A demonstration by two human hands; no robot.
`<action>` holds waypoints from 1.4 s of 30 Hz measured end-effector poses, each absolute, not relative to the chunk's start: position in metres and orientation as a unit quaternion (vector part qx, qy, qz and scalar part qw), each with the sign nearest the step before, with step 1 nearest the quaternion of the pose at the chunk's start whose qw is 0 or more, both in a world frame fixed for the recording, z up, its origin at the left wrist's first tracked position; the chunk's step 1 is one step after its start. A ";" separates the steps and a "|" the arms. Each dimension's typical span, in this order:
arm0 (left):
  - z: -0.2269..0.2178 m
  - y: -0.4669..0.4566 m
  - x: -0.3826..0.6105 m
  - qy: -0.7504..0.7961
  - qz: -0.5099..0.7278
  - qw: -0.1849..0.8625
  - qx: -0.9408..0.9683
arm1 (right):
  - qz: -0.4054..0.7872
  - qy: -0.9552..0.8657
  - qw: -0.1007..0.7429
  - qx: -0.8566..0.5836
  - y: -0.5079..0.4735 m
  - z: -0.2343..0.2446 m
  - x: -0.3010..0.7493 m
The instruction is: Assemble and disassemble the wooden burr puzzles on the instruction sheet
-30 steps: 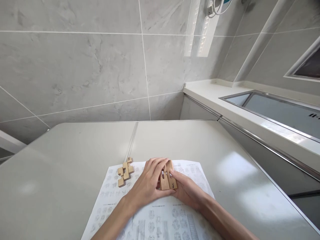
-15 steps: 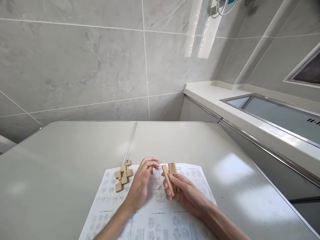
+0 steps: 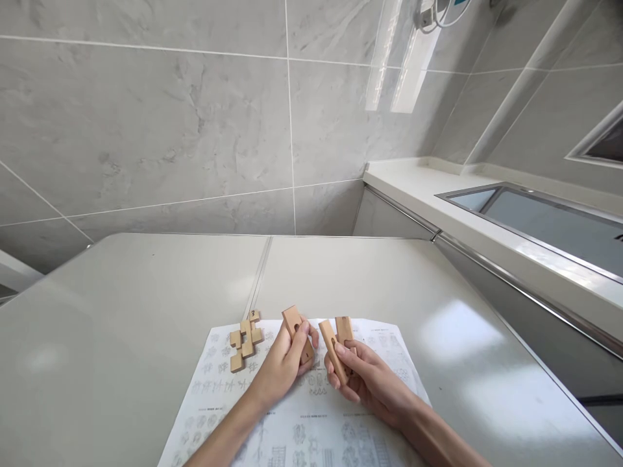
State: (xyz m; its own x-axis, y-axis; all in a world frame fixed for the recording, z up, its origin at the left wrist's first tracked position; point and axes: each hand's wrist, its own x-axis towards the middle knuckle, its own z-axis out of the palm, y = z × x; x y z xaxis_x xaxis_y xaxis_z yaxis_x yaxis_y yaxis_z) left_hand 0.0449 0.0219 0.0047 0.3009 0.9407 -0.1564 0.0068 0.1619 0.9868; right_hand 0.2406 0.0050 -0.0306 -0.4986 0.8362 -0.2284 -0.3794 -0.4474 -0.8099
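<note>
My left hand [image 3: 285, 360] is closed on a notched wooden puzzle piece [image 3: 292, 320], its thumb lying across the flat face. A dark mark shows near the piece's lower end. In my right hand [image 3: 365, 373] are two wooden puzzle pieces side by side: a slanted long one [image 3: 328, 337] under the thumb and a wider one [image 3: 344, 328] behind it. The fingers hide their lower parts. Both hands hover over a printed paper sheet [image 3: 292, 425]. Left of my left hand, several notched wooden pieces [image 3: 247, 344] lie clustered, one marked with a 3.
The sheet lies on a pale table [image 3: 146, 311] with a seam [image 3: 263, 266] running across it. Behind stands a grey tiled wall [image 3: 195, 130]. To the right is a white counter [image 3: 409, 181] with a glass-topped panel [image 3: 545, 214] set in it.
My left hand has turned, bringing its wooden piece, mostly hidden before, into full sight. My right hand keeps its two pieces, their tops now slightly further apart. The view has shifted a little.
</note>
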 end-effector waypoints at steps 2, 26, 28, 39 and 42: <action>0.001 0.022 0.045 0.455 0.376 0.609 0.529 | 0.785 -0.364 0.392 -0.313 0.004 -0.028 0.239; -0.002 0.021 0.043 0.401 0.355 0.658 0.529 | 0.787 -0.373 0.354 -0.340 0.000 -0.035 0.241; -0.003 0.023 0.043 0.414 0.373 0.641 0.528 | 0.783 -0.370 0.363 -0.343 0.001 -0.033 0.241; -0.005 0.018 0.042 0.356 0.387 0.708 0.471 | 0.791 -0.302 0.407 -0.343 -0.002 -0.032 0.236; -0.006 0.019 0.042 0.374 0.390 0.702 0.464 | 0.795 -0.305 0.403 -0.335 -0.003 -0.034 0.236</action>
State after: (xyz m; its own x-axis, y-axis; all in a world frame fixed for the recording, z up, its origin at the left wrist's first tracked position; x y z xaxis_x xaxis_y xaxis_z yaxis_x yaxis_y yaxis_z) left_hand 0.0422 0.0186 -0.0064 0.4163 0.8945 -0.1631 -0.2011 0.2655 0.9429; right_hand 0.2362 -0.0028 -0.0344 -0.4508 0.8452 -0.2871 -0.4374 -0.4895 -0.7544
